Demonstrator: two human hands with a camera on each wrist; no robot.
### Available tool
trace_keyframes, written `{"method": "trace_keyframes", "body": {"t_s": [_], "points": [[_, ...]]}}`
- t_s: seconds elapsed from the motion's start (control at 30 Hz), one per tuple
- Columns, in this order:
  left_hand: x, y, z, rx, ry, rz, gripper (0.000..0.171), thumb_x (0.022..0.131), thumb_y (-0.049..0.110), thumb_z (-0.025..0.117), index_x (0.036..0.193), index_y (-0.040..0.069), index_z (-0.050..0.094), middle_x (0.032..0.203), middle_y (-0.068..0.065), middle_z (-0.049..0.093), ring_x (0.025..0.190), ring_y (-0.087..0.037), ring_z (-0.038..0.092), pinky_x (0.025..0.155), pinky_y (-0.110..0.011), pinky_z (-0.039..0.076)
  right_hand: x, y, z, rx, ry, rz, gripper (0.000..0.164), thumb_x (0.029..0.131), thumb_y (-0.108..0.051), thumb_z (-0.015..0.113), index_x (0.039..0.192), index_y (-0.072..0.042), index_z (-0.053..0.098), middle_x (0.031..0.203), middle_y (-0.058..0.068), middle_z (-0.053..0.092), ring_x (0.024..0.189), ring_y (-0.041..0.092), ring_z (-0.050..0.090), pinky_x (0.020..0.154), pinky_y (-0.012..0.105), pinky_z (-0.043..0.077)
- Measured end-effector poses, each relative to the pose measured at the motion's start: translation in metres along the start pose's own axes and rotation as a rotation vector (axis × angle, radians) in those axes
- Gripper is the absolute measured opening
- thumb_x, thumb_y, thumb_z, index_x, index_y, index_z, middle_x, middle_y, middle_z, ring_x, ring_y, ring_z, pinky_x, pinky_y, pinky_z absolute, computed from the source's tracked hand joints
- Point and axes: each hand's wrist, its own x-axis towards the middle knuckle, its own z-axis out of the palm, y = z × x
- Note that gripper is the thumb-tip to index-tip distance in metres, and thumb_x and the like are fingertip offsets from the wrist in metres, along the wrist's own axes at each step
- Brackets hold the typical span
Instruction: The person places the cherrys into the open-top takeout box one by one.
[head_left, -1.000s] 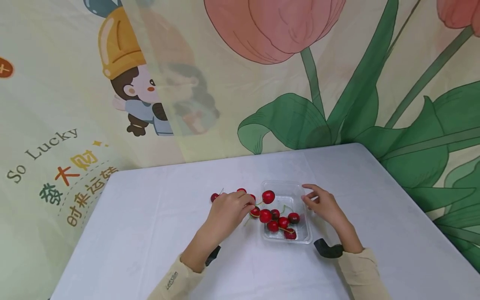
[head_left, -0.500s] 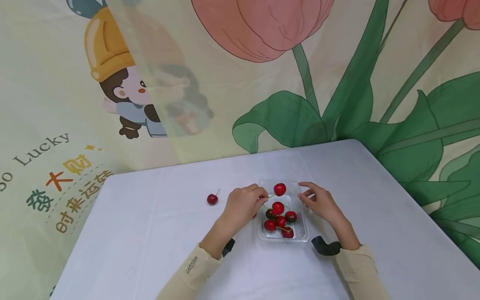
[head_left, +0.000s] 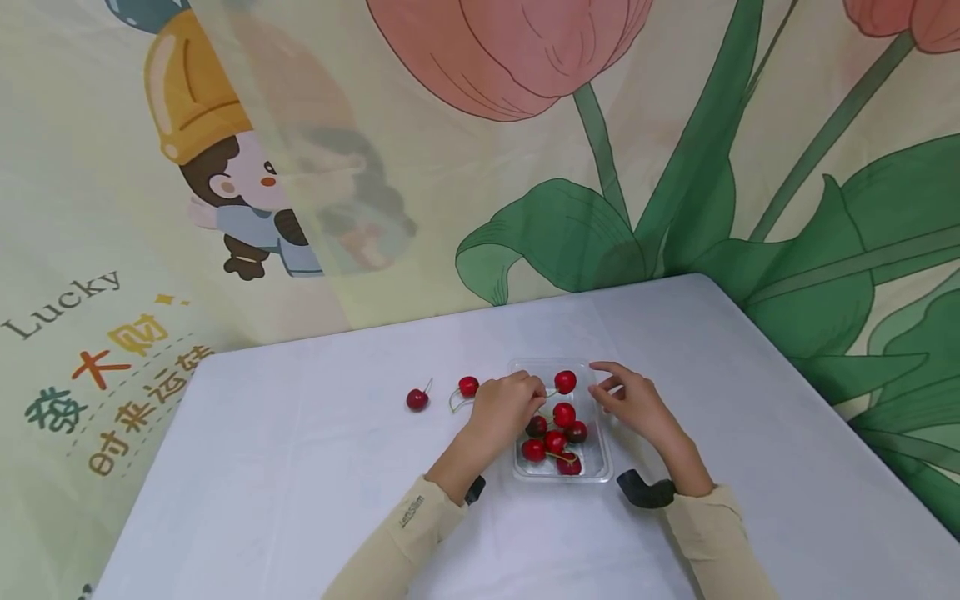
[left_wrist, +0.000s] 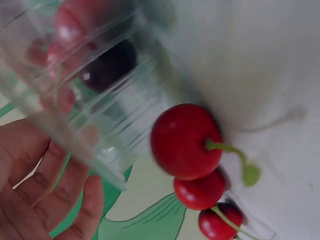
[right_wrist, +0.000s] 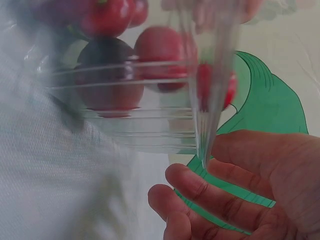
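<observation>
A clear plastic container [head_left: 562, 478] holds several dark and bright red cherries [head_left: 555, 442]. My left hand [head_left: 504, 410] is over its left side, fingertips together. They pinch the stem of a red cherry [head_left: 565, 382], which hangs above the far part of the container. At the right rim, my right hand [head_left: 636, 403] has its index finger stretched along the edge and the others loosely bent. In the right wrist view, its fingers [right_wrist: 200, 182] lie beside the container's wall [right_wrist: 155, 127], seen through which are more cherries.
Two stemmed cherries, a bright one [head_left: 468, 386] and a darker one [head_left: 417, 400], lie left of the container on the white-covered table [head_left: 315, 467]. The left wrist view shows a close red cherry [left_wrist: 186, 142] outside the container. A printed wall hanging [head_left: 420, 208] stands behind.
My left hand has moved right with the pinched cherry, from beside the container to over it. A bright cherry on the table has come out from behind it. My right hand stays at the rim.
</observation>
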Motion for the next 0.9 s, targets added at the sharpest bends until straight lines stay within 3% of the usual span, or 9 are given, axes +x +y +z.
{"method": "trace_keyframes", "body": {"t_s": [0.53,0.77,0.9], "points": [[0.006,-0.007,0.017,0.179,-0.07,0.004,0.007,0.09,0.021,0.071,0.09,0.017,0.075,0.078,0.003,0.068,0.073,-0.014,0.065,0.061,-0.028,0.044,0.002,-0.003,0.006,0.006,-0.013,-0.03,0.048,0.095,-0.017,0.063,0.138,-0.002,0.048,0.11,0.025,0.064,0.079,0.025,0.064,0.067,0.034,0.059],[0.009,-0.004,0.024,0.168,-0.092,0.034,0.007,0.09,0.022,0.071,0.092,0.017,0.075,0.081,0.003,0.07,0.073,-0.013,0.065,0.06,-0.025,0.044,-0.002,-0.001,0.0,-0.002,0.005,-0.024,0.048,0.095,-0.014,0.063,0.138,-0.001,0.047,0.11,0.027,0.063,0.078,0.025,0.064,0.066,0.035,0.059],[0.007,-0.004,0.022,0.156,-0.105,0.031,0.016,0.092,0.031,0.069,0.1,0.019,0.075,0.088,0.003,0.071,0.08,-0.013,0.066,0.071,-0.032,0.048,-0.003,-0.001,0.0,-0.003,-0.005,-0.028,0.048,0.095,-0.014,0.063,0.138,0.0,0.047,0.11,0.028,0.063,0.078,0.026,0.065,0.068,0.036,0.059]]}}
